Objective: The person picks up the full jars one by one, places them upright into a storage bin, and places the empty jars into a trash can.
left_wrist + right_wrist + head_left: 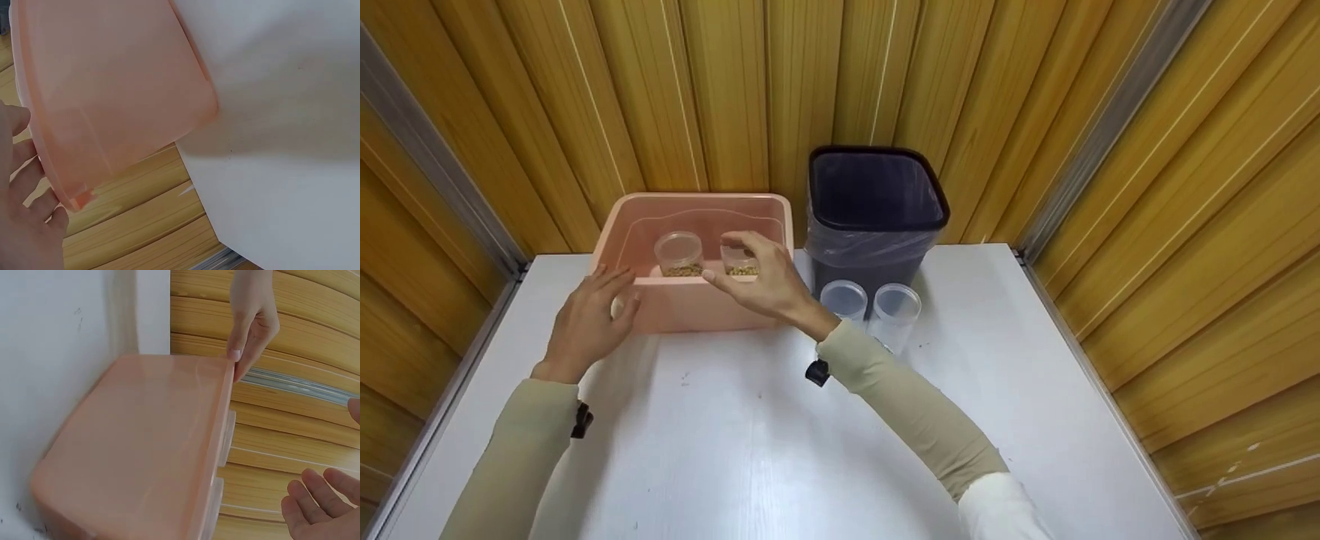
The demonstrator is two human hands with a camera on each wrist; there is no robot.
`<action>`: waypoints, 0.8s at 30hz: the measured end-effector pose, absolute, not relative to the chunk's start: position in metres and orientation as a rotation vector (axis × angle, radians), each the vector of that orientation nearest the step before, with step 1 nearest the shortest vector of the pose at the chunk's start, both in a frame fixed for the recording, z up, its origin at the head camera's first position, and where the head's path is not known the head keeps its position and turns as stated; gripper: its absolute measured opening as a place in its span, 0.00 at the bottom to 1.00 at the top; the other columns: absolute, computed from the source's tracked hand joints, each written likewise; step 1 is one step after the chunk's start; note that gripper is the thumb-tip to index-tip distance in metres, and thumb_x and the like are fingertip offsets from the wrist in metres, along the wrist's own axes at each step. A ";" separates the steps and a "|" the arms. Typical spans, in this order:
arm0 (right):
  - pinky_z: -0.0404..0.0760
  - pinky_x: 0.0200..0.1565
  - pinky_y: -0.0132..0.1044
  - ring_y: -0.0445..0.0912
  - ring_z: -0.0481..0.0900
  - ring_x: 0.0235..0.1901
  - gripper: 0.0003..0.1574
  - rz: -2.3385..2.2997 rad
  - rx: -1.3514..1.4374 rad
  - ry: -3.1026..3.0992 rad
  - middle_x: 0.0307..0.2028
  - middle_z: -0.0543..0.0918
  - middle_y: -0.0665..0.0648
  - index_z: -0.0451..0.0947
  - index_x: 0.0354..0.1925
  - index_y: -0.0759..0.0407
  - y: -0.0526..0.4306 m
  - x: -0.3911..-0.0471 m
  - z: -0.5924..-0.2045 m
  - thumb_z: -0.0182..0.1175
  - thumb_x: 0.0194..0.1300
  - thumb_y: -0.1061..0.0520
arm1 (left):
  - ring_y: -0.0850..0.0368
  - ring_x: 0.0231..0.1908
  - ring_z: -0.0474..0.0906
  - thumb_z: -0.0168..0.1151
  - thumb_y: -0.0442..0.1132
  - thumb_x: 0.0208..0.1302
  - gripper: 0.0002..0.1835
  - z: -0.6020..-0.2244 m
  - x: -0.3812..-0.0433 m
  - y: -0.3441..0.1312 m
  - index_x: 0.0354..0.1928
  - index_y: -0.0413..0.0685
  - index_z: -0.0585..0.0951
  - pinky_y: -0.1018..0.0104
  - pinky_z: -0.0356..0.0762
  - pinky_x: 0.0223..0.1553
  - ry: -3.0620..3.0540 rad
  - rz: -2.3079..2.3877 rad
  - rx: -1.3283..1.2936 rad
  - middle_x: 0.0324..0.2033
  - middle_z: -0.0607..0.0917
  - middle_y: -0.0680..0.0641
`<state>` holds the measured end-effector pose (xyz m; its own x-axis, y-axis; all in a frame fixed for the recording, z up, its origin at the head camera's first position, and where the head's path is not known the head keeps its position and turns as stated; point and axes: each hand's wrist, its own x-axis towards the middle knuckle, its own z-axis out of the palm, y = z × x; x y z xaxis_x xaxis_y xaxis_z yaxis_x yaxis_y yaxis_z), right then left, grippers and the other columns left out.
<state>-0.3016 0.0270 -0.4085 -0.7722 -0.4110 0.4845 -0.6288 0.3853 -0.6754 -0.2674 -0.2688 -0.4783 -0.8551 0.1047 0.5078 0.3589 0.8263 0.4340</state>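
Observation:
A pink plastic tub (pixel 701 309) stands on the table against the back wall. My left hand (pixel 587 319) holds its front left corner; in the right wrist view the thumb lies on the outer face of the rim and the fingers reach behind it. Inside the tub are two clear plastic cups, a left cup (pixel 678 249) and a right cup (pixel 728 257), each with small tan grains low in it. Over the right cup hovers my right hand (pixel 772 283), thumb and fingers spread apart, partly covering it. The right wrist view shows that hand's fingers (pixel 316 495) holding nothing, apart from the tub.
Right of the tub stands a dark bin (pixel 877 259) lined with a clear bag. Two clear containers, a left one (pixel 844 298) and a right one (pixel 895 319), stand before it, the left partly behind my right wrist. Wood-patterned walls (pixel 727 97) enclose the white table (pixel 712 450).

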 end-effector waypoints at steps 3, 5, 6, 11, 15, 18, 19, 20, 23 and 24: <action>0.80 0.64 0.35 0.50 0.83 0.62 0.35 1.335 0.951 -2.364 0.61 0.87 0.59 0.81 0.65 0.61 0.044 -0.298 -0.405 0.73 0.67 0.45 | 0.23 0.66 0.75 0.69 0.37 0.71 0.21 -0.476 -0.265 -0.263 0.62 0.32 0.84 0.23 0.72 0.64 -2.496 -0.681 -0.329 0.62 0.84 0.29; 0.80 0.65 0.38 0.50 0.83 0.63 0.34 1.334 0.962 -2.334 0.61 0.87 0.59 0.81 0.65 0.61 0.057 -0.296 -0.403 0.73 0.67 0.46 | 0.24 0.62 0.79 0.70 0.37 0.71 0.20 -0.474 -0.263 -0.258 0.60 0.33 0.85 0.24 0.76 0.59 -2.473 -0.665 -0.320 0.59 0.86 0.30; 0.80 0.66 0.39 0.50 0.83 0.63 0.34 1.330 0.966 -2.322 0.61 0.87 0.59 0.81 0.65 0.61 0.064 -0.295 -0.403 0.73 0.67 0.46 | 0.24 0.60 0.81 0.70 0.37 0.71 0.19 -0.473 -0.262 -0.255 0.59 0.33 0.86 0.25 0.78 0.57 -2.463 -0.664 -0.317 0.58 0.87 0.31; 0.81 0.68 0.43 0.49 0.83 0.64 0.33 1.292 0.957 -2.296 0.61 0.86 0.56 0.81 0.66 0.59 0.102 -0.291 -0.403 0.72 0.69 0.46 | 0.28 0.53 0.85 0.70 0.37 0.70 0.17 -0.467 -0.257 -0.238 0.56 0.33 0.87 0.31 0.83 0.50 -2.429 -0.680 -0.333 0.56 0.88 0.32; 0.83 0.65 0.47 0.51 0.84 0.63 0.32 1.268 0.962 -2.277 0.59 0.87 0.59 0.81 0.65 0.62 0.129 -0.289 -0.402 0.73 0.69 0.48 | 0.28 0.52 0.85 0.71 0.37 0.70 0.18 -0.464 -0.256 -0.225 0.57 0.33 0.87 0.31 0.82 0.49 -2.404 -0.681 -0.371 0.56 0.88 0.32; 0.82 0.66 0.48 0.51 0.84 0.62 0.33 1.214 0.963 -2.266 0.60 0.87 0.61 0.80 0.65 0.64 0.146 -0.287 -0.400 0.73 0.69 0.49 | 0.29 0.54 0.85 0.70 0.37 0.70 0.18 -0.463 -0.257 -0.214 0.58 0.34 0.87 0.31 0.81 0.51 -2.397 -0.689 -0.397 0.57 0.88 0.33; 0.81 0.67 0.48 0.51 0.83 0.63 0.33 1.193 0.961 -2.267 0.61 0.86 0.61 0.80 0.65 0.64 0.151 -0.286 -0.399 0.73 0.69 0.49 | 0.30 0.55 0.85 0.70 0.37 0.70 0.18 -0.463 -0.257 -0.211 0.58 0.35 0.87 0.32 0.82 0.53 -2.398 -0.696 -0.404 0.57 0.88 0.33; 0.80 0.68 0.47 0.51 0.83 0.64 0.34 1.170 0.958 -2.269 0.62 0.86 0.61 0.80 0.66 0.65 0.156 -0.286 -0.398 0.73 0.69 0.48 | 0.30 0.56 0.84 0.70 0.37 0.70 0.18 -0.463 -0.257 -0.207 0.58 0.35 0.87 0.32 0.82 0.54 -2.396 -0.702 -0.410 0.57 0.88 0.33; 0.78 0.71 0.45 0.50 0.81 0.66 0.34 1.097 0.951 -2.271 0.64 0.85 0.61 0.80 0.66 0.64 0.171 -0.284 -0.395 0.72 0.70 0.47 | 0.31 0.59 0.84 0.71 0.38 0.70 0.19 -0.463 -0.257 -0.194 0.58 0.35 0.86 0.33 0.81 0.59 -2.383 -0.734 -0.433 0.58 0.88 0.34; 0.78 0.71 0.45 0.50 0.81 0.66 0.34 1.082 0.953 -2.267 0.64 0.85 0.62 0.80 0.67 0.64 0.176 -0.284 -0.394 0.72 0.70 0.47 | 0.32 0.59 0.84 0.71 0.38 0.70 0.19 -0.463 -0.257 -0.190 0.59 0.35 0.86 0.34 0.80 0.61 -2.377 -0.745 -0.443 0.58 0.88 0.34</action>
